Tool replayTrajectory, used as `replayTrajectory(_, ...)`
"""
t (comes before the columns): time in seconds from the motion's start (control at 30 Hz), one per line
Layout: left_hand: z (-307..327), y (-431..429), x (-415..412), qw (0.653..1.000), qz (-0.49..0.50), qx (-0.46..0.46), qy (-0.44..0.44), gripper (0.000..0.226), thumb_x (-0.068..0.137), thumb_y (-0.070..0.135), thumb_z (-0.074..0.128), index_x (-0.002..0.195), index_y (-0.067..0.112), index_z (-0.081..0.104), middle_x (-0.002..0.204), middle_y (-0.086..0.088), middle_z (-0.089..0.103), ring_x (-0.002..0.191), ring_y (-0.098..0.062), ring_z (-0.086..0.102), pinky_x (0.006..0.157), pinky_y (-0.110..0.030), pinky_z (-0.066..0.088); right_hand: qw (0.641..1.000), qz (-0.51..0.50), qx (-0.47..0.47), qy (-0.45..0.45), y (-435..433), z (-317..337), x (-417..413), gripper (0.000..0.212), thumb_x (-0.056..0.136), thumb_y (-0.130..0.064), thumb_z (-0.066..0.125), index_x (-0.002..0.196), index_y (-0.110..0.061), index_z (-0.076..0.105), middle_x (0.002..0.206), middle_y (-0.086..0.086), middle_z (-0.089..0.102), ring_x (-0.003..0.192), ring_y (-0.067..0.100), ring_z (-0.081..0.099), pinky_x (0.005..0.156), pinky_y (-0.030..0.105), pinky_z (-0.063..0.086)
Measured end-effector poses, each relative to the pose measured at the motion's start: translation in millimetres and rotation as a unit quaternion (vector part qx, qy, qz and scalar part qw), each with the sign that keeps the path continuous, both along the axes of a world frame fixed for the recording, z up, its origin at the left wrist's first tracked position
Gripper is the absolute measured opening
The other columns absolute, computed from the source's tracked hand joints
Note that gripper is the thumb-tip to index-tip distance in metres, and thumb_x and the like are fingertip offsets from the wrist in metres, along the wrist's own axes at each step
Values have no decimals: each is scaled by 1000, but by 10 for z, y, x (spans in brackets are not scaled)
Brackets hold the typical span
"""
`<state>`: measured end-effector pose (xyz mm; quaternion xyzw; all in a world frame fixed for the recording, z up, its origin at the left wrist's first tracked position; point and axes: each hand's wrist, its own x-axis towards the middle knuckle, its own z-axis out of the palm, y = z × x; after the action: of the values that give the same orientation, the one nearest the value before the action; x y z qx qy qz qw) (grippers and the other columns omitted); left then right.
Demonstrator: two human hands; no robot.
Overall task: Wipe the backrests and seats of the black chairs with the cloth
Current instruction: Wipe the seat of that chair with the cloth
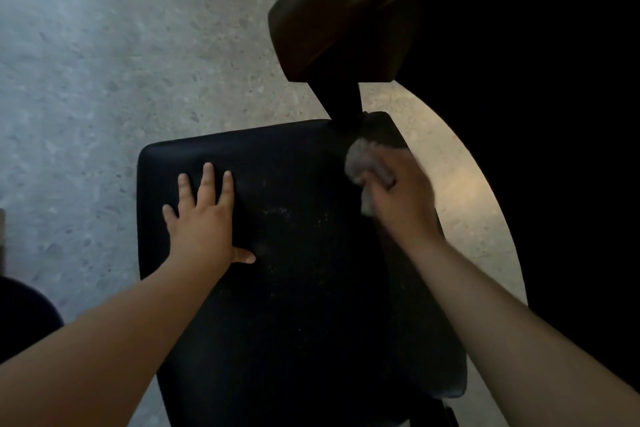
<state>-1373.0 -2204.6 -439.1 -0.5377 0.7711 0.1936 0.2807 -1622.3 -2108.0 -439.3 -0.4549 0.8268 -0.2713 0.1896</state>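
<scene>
With the left hand (pixel 204 218) lying flat and open, bracing the black chair seat (pixel 294 288), the right hand (pixel 401 198) is gripping the bunched cloth (pixel 363 163) at the seat's far right corner, and should probably be sweeping firmly across the dusty middle.

Looking like an office or meeting room: padded black chair (pixel 294 253) standing on speckled polished concrete floor (pixel 104 80).

Dim, soft-focus wide-angle view, black at right, motion blur on right hand (pixel 403 199).
</scene>
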Motion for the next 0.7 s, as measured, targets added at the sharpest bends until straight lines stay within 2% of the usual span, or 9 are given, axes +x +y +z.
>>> replayTrajectory(0.07, -3, 2, -9, 1000, -3, -1, -7, 140, 62, 57, 83, 153, 25, -19, 158, -3, -31, 146, -37, -21, 117, -60, 11, 993, -91, -26, 72, -296, -115, -292, 34, 92, -18, 59, 126, -21, 62, 114, 2, 57, 103, 15, 53, 83, 26, 39)
replayTrajectory(0.17, -25, 7, -29, 1000, -6, -5, -9, 140, 62, 57, 83, 152, 25, -19, 157, -4, -31, 146, -38, -21, 117, -61, 11, 993, -107, 23, 49, -650, -342, -570, 33, 94, -17, 54, 126, -19, 63, 123, 10, 61, 115, 29, 56, 92, 34, 43)
replayTrajectory(0.3, -44, 12, -15, 1000, -8, -6, -10, 140, 62, 59, 82, 152, 24, -20, 157, -4, -32, 145, -38, -22, 117, -61, 10, 992, -124, 20, 5, -589, -408, -348, 36, 95, -16, 56, 130, -19, 59, 126, 6, 57, 115, 19, 52, 91, 22, 38)
replayTrajectory(0.37, -41, 12, -18, 1000, -10, -5, -8, 140, 63, 58, 82, 152, 24, -20, 157, -4, -32, 145, -38, -23, 117, -61, 9, 996, -84, 7, -40, -364, -314, -179, 37, 96, -16, 57, 133, -19, 57, 123, 2, 55, 108, 10, 50, 86, 15, 35)
replayTrajectory(0.43, -29, 9, -19, 1000, -9, -3, -10, 140, 63, 58, 82, 152, 24, -21, 157, -4, -32, 145, -38, -23, 117, -61, 9, 996, 18, 29, -86, -116, -209, 13, 36, 94, -16, 61, 130, -22, 60, 118, -3, 56, 104, 6, 54, 84, 11, 39)
replayTrajectory(0.5, -21, 6, -27, 1000, -9, 0, -11, 140, 63, 57, 82, 152, 24, -21, 156, -4, -33, 145, -38, -23, 117, -61, 10, 986, 101, 46, -123, 78, -129, 131, 34, 92, -14, 63, 125, -23, 63, 117, -4, 58, 106, 5, 57, 90, 15, 44)
replayTrajectory(0.53, -22, 3, -27, 1000, -9, 0, -12, 140, 63, 57, 82, 152, 24, -21, 156, -4, -33, 145, -38, -23, 117, -61, 9, 988, 96, 37, -112, 77, -87, 127, 33, 92, -14, 62, 123, -23, 64, 116, -5, 58, 103, 4, 57, 90, 17, 45)
replayTrajectory(0.63, -24, 12, -17, 1000, -8, -1, -10, 140, 63, 58, 82, 152, 25, -21, 156, -3, -33, 145, -38, -23, 118, -61, 9, 999, -47, -26, -8, -221, -117, -184, 32, 94, -14, 59, 126, -15, 63, 113, 2, 56, 93, 0, 54, 81, 7, 39)
replayTrajectory(0.7, -33, 16, -14, 1000, -8, -1, -8, 139, 63, 58, 82, 152, 25, -21, 156, -3, -33, 145, -38, -23, 118, -61, 9, 994, -107, -5, 22, -526, -223, -411, 39, 95, -18, 57, 134, -14, 58, 127, 8, 57, 111, 13, 55, 91, 14, 36)
